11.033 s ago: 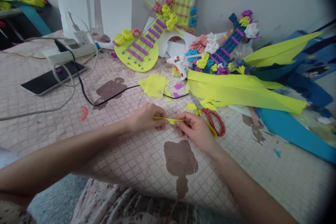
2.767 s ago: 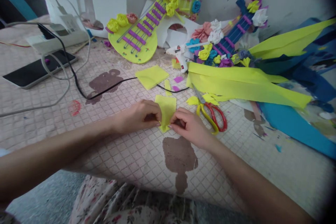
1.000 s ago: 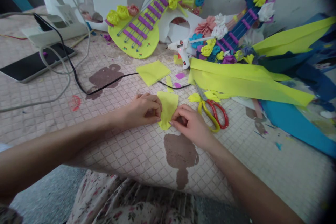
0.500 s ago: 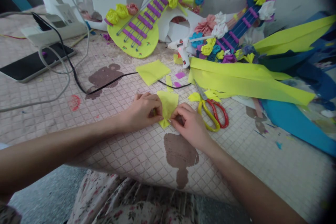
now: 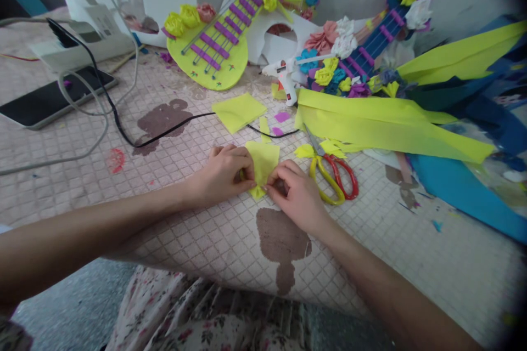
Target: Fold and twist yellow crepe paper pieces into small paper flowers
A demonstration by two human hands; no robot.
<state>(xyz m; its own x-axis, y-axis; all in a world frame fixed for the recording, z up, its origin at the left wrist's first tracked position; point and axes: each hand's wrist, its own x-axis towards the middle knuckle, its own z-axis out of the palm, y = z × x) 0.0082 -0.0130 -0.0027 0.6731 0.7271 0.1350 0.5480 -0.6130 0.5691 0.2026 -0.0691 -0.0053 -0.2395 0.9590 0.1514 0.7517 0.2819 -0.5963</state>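
A small yellow piece of crepe paper (image 5: 263, 160) lies on the quilted cloth, its near end gathered into folds. My left hand (image 5: 230, 175) pinches the left side of that end between thumb and fingers. On the opposite side my right hand (image 5: 297, 192) pinches the right edge of the same folds. Just right of my right hand lie scissors (image 5: 327, 181) with one yellow and one red handle. Beyond my hands a flat yellow paper square (image 5: 239, 112) rests over a black cord.
A white glue gun (image 5: 288, 81) stands near a long yellow crepe strip (image 5: 391, 123). Behind are a yellow paper guitar (image 5: 216, 63) and a blue one (image 5: 370, 52) with paper flowers. On the left lie a phone (image 5: 45, 101), cables and a power strip (image 5: 82, 44).
Both hands keep their pinch on the yellow paper, with hardly any movement. The whole view has shifted very slightly.
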